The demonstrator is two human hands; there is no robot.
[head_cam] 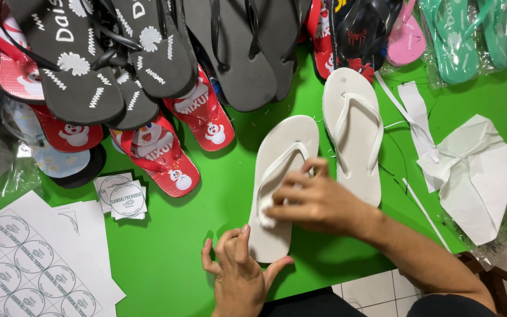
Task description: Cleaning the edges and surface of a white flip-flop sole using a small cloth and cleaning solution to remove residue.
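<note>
On the green surface the white flip-flop lies under the right hand, whose grip pinches a small white wad, while the left hand, fingers apart, steadies its heel.

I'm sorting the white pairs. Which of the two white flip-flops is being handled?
The nearer white flip-flop: the right hand presses on its footbed and the left hand steadies its heel. The farther white flip-flop lies untouched.
</note>
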